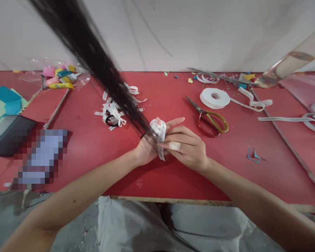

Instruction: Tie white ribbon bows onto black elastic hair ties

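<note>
A white ribbon [161,132] printed with dark letters is looped over the fingers of my left hand [146,148], and its loose end hangs below. A dark strand of hair crosses in front and hides part of that hand, whose fingers look closed on the ribbon. From the right, my right hand [191,145] pinches the same ribbon; a tan bandage wraps one of its fingers. Scissors [208,117] with yellowish handles lie just beyond my right hand. Farther left is a pile of tied printed ribbon bows [114,111], some with black bands.
A white ribbon roll [214,98] lies past the scissors, its tail running right. At the left are a blurred-out phone [43,157] and a dark case [12,134]. Bagged colourful items [59,76] sit at the back left. A clear bottle [286,68] leans in at the right.
</note>
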`<action>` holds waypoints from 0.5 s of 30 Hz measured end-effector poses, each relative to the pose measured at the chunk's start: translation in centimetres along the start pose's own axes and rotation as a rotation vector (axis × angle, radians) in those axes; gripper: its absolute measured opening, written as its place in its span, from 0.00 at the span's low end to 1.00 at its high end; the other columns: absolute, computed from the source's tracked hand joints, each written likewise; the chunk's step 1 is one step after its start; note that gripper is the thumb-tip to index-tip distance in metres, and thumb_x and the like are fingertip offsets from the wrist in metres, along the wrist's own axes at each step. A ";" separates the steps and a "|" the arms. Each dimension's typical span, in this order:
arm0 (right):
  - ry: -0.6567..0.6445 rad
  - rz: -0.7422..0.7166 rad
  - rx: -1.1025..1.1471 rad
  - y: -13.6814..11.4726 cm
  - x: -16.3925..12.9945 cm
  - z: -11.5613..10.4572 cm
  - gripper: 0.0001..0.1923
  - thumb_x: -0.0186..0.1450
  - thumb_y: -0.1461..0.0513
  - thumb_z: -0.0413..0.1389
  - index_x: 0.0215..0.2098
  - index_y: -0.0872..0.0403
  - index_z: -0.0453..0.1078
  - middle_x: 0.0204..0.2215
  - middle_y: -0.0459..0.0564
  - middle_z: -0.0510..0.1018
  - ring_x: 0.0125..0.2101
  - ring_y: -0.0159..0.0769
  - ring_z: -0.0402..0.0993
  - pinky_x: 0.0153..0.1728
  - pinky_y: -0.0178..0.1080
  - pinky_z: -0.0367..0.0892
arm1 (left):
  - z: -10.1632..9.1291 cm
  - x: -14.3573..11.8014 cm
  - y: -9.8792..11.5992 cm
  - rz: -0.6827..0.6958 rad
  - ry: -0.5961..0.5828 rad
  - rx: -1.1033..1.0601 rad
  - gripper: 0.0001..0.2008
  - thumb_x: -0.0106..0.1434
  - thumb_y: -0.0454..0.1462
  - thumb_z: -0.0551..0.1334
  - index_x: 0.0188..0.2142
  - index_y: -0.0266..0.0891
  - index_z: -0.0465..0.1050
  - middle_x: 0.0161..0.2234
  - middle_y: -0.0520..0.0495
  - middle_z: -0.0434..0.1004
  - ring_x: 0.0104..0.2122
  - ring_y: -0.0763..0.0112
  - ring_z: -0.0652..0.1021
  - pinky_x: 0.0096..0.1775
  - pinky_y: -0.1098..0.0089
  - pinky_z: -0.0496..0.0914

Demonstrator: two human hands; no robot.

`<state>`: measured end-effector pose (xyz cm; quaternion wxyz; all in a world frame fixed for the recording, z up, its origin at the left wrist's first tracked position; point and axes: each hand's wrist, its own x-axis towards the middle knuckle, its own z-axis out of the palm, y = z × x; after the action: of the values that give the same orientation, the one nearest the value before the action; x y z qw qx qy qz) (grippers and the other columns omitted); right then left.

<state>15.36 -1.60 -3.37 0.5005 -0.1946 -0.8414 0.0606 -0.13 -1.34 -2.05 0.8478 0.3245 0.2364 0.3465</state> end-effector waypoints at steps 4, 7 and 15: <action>0.003 0.061 -0.092 -0.5 0.2 0.3 0.10 0.64 0.69 0.60 0.41 0.50 0.77 0.38 0.49 0.79 0.37 0.35 0.75 0.35 0.39 0.74 | 0.1 -0.1 0.0 -0.017 0.027 0.034 0.38 0.63 0.61 0.54 0.65 0.42 0.64 0.44 0.40 0.79 0.32 0.68 0.76 0.29 0.73 0.65; -0.026 0.073 -0.176 -0.8 0.2 0.3 0.07 0.65 0.68 0.59 0.40 0.51 0.75 0.37 0.49 0.79 0.35 0.35 0.74 0.34 0.37 0.72 | 0.2 -0.2 0.0 -0.012 0.044 0.044 0.39 0.65 0.60 0.52 0.66 0.40 0.60 0.48 0.38 0.79 0.39 0.64 0.79 0.32 0.72 0.68; -0.051 0.010 -0.261 -0.6 -0.1 0.3 0.11 0.66 0.69 0.57 0.46 0.55 0.69 0.34 0.52 0.78 0.36 0.38 0.76 0.37 0.42 0.75 | 0.6 -0.2 0.3 -0.026 0.017 0.078 0.40 0.63 0.62 0.53 0.67 0.42 0.59 0.50 0.38 0.78 0.39 0.63 0.81 0.36 0.68 0.72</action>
<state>14.98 -2.12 -3.44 0.4492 -0.2605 -0.8536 -0.0420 -0.05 -1.57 -1.41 0.8368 0.3512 0.2612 0.3288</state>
